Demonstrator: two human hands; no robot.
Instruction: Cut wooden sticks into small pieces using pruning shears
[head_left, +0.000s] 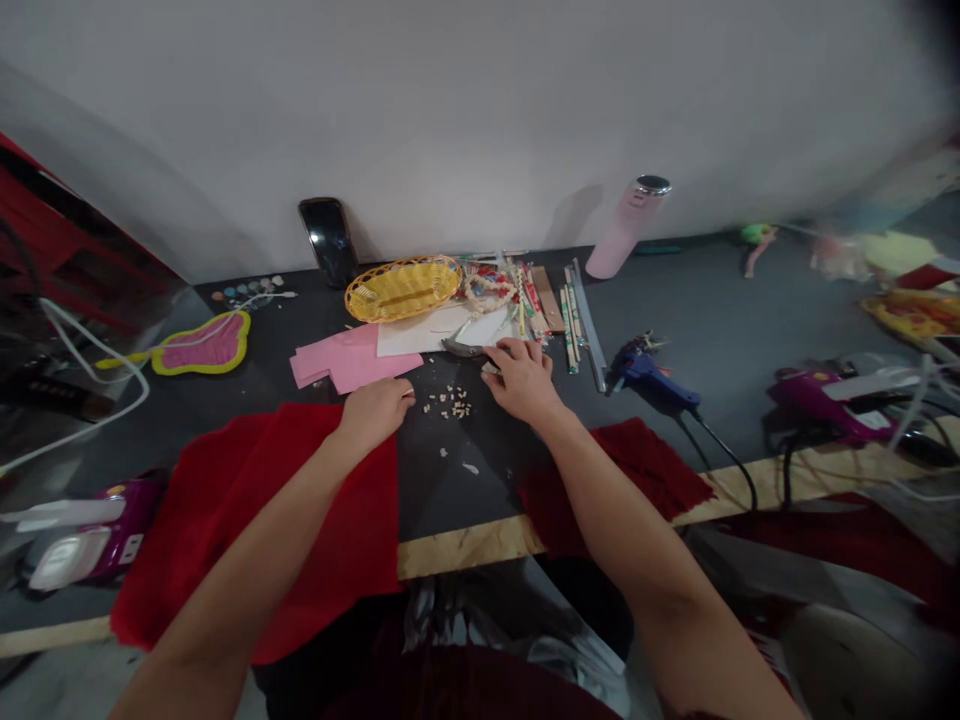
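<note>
My right hand (521,378) grips a pair of grey metal shears (463,348) at the near edge of a white paper sheet (435,332), with a small white piece (491,368) by its fingers. The shears' blades point left. My left hand (376,415) rests curled on the dark tabletop, holding nothing I can see. Between my hands lies a small heap of pale crumbs (448,402). Pink paper sheets (352,358) lie just beyond my left hand.
A yellow wicker basket (403,288), a phone (328,240) and a pink bottle (626,228) stand along the wall. Wooden sticks (570,320) lie beyond my right hand, near a blue glue gun (652,375). Red cloths (300,520) lie under my forearms.
</note>
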